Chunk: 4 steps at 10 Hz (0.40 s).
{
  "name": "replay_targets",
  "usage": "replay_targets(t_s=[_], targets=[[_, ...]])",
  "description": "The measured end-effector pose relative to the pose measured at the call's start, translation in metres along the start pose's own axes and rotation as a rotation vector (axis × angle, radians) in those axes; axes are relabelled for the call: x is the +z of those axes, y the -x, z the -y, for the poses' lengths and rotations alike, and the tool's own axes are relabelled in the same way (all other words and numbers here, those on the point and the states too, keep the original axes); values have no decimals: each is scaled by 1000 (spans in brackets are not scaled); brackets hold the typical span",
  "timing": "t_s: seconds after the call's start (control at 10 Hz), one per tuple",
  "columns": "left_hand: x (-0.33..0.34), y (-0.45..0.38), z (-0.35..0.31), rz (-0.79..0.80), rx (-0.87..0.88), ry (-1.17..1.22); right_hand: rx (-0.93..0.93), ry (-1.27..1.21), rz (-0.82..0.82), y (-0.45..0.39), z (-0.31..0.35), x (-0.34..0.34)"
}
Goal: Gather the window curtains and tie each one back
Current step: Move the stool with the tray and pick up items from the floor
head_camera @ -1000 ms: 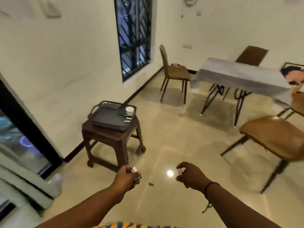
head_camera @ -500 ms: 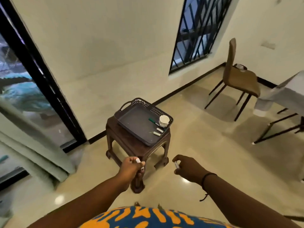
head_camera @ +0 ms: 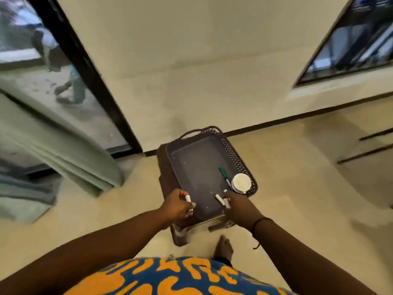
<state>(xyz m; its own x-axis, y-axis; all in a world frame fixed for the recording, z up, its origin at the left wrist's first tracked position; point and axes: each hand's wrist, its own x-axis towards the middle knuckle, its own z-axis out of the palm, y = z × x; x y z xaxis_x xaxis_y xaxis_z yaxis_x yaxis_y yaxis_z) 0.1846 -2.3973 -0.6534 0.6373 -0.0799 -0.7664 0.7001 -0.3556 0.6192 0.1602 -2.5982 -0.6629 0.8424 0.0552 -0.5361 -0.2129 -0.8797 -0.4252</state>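
curtain: pale green fabric curtain hanging loose at far left beside black-framed glass door; hem bunched on the cream tiled floor; untied; well apart from both hands
window: dark barred window top right; no curtain visible on it
stool: dark brown plastic stool near wall, just in front of person
tray: dark grey rectangular plastic tray with perforated rim, on stool top
cup: white round cup at tray's right near corner; green-capped pen just beside it
left hand: left hand at tray's near-left edge; fingers curled tight round small white cylindrical piece
right hand: right hand over tray's near-right corner; fingers closed on small white pieces; exact count unclear
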Motion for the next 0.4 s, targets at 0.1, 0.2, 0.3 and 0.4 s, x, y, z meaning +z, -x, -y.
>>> replay_targets(t_s=[0.1,0.2,0.3,0.4], targets=[[26,-15,-9,-89,-78,104,-80,42,76,-38,-18,-4],[55,-29,-19,-123,-183,219,-200,98,184,-71,-34,11],[73,-45,-20,-148,-191,142,-275,157,228,-96,-41,28],[84,-56,-26,-187,-248,186,-275,119,199,-106,-47,39]])
